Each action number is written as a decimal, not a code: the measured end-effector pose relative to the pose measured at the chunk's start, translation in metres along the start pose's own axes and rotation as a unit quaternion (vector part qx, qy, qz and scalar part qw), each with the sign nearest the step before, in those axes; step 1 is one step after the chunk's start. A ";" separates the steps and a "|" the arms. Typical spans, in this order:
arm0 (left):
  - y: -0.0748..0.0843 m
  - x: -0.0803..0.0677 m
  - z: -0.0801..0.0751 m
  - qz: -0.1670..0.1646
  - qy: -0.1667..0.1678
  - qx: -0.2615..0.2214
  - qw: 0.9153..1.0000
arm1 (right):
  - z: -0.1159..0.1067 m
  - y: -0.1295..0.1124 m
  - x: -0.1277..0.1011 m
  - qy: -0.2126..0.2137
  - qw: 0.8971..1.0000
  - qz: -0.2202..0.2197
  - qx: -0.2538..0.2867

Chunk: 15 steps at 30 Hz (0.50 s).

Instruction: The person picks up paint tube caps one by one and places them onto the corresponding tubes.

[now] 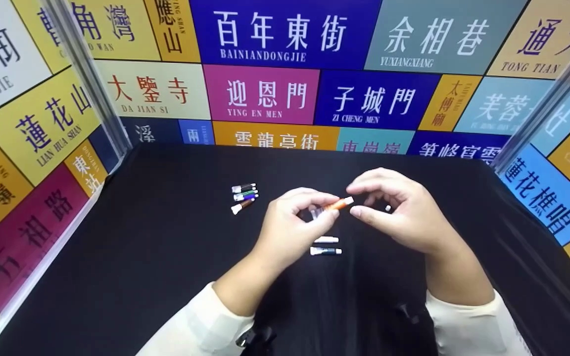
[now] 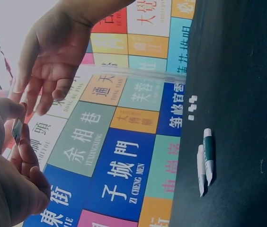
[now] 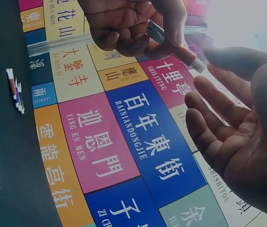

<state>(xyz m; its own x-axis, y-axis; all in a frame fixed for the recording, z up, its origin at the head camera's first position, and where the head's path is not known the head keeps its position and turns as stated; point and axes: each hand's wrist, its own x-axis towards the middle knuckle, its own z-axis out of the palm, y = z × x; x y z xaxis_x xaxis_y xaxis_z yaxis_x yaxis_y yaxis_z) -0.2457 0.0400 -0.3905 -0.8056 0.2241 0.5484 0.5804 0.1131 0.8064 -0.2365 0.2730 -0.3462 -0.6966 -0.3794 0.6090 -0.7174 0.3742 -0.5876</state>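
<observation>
In the head view, my left hand (image 1: 297,217) pinches a small orange paint tube (image 1: 337,204) between thumb and fingers, its white capped end pointing right. My right hand (image 1: 401,210) is just right of that end, fingers loosely bent and apart from the tube. The right wrist view shows the tube (image 3: 173,47) too, with the right hand's (image 3: 242,123) spread fingers close by the white cap (image 3: 198,65). Below the hands, a white tube (image 1: 327,240) and a dark green tube (image 1: 326,251) lie side by side on the black cloth.
Several tubes, including a brown tube (image 1: 242,205) and a purple tube (image 1: 244,197), lie in a group at the left on the black tablecloth (image 1: 166,237). Small white caps (image 2: 192,99) lie on the cloth beyond the right hand. Colourful printed panels (image 1: 260,94) surround the table.
</observation>
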 end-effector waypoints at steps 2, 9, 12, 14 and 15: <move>0.000 0.000 0.000 0.000 0.003 0.000 1.000 | 0.000 0.000 0.000 0.001 1.000 -0.004 -0.019; 0.001 0.000 0.001 0.007 -0.005 -0.002 1.000 | 0.002 -0.001 -0.001 -0.008 0.999 0.003 -0.049; -0.001 -0.001 0.001 0.003 -0.007 -0.009 1.000 | 0.002 -0.002 0.000 -0.013 0.999 0.011 -0.044; -0.001 -0.001 0.001 -0.002 -0.011 -0.016 1.000 | 0.003 -0.002 0.000 -0.013 0.999 0.018 -0.034; -0.001 -0.001 0.001 -0.005 -0.013 -0.020 1.000 | 0.003 -0.002 0.000 -0.013 0.999 0.022 -0.029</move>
<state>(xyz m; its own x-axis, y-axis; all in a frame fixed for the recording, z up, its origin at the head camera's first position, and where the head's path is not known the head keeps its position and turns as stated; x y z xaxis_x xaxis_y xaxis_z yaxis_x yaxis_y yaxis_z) -0.2456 0.0408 -0.3921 -0.8080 0.2489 0.5340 0.5661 0.0769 0.8207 -0.2354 0.2698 -0.3465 -0.7282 -0.3832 0.5682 -0.6848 0.4397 -0.5811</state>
